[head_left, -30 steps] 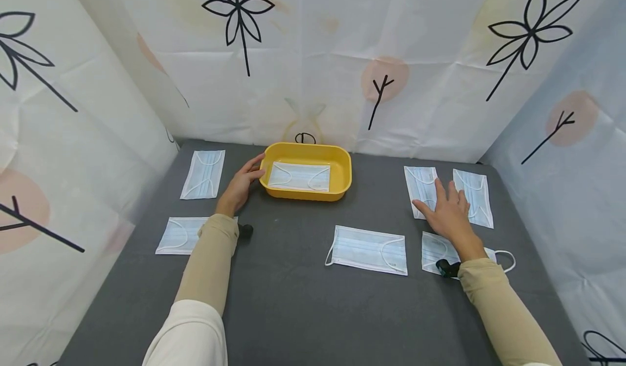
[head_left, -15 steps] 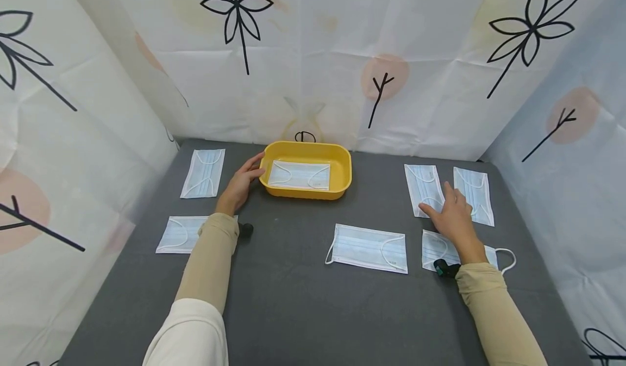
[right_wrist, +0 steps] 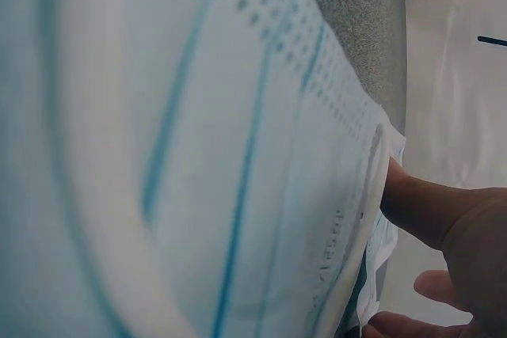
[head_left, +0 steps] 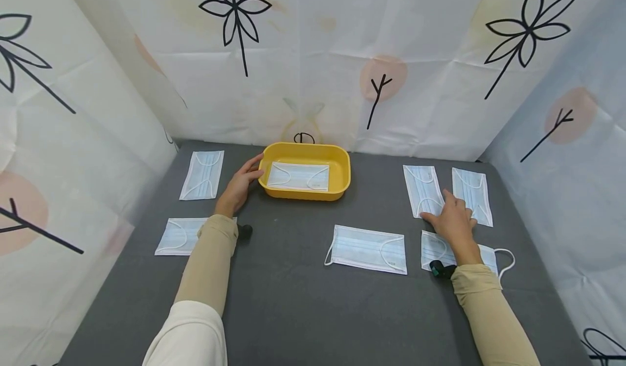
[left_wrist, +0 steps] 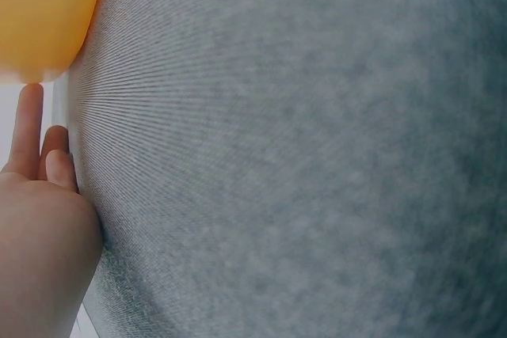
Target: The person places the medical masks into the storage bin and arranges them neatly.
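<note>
Blue and white, the face mask (head_left: 419, 185) at the right hand (head_left: 455, 222) lies flat on the table (head_left: 293, 301), near the far edge and short of the far right corner. Its long axis runs from the far edge toward the near one, the near end leaning slightly right. That lean puts its near right corner at the right hand's fingers; from them, the rest of the mask stretches toward the far edge and to the left. These fingers are bent, the thumb set apart at the near edge of the mask; whether they pinch it I cannot tell.

Just beside, toward the table's right edge, the second mask (head_left: 470, 185) lies on a similar axis, close to the outer fingers, so a pinch on the first seems to have little room on that side. Beneath the right wrist, the crosswise mask (head_left: 432, 250) runs roughly along the far edge.

Well to the left, close to the far edge, stands the yellow tray (head_left: 304, 195), holding another mask (head_left: 299, 175). The left hand (head_left: 236, 189) touches its left rim, fingers mostly extended, much farther from the first mask.
</note>
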Available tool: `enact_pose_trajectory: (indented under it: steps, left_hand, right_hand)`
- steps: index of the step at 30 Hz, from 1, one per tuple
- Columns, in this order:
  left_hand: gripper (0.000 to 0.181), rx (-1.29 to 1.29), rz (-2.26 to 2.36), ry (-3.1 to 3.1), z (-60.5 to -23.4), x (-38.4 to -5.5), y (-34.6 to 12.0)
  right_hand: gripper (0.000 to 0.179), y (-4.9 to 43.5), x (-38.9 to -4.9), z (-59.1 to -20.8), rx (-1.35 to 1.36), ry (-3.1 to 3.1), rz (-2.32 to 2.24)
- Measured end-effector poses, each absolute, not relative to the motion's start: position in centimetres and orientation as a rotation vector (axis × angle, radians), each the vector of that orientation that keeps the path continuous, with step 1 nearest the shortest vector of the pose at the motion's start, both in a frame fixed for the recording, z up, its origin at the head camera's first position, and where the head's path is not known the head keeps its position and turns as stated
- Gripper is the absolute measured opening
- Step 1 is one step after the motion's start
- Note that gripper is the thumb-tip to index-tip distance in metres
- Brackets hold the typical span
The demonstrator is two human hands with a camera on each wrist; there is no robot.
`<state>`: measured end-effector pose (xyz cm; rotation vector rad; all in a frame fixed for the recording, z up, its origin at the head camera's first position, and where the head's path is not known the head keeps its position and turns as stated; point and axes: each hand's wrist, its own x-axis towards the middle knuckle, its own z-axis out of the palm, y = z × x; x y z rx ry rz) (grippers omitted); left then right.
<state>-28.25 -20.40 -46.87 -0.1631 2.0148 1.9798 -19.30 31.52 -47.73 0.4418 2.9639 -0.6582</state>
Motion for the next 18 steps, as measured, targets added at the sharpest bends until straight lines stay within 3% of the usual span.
enact_pose_trajectory:
  steps: [14, 18]
  left_hand:
    - [0.06, -0.165, 1.983, 2.016, -47.13, -28.32, -20.52]
    - [0.06, -0.161, 1.986, 2.01, -47.01, -28.25, -20.44]
  right_hand:
    - [0.101, 31.82, -19.8, -47.19, 0.42, 2.898, -0.787]
    - [0.091, 32.0, -19.62, -47.32, 0.447, 2.863, -0.863]
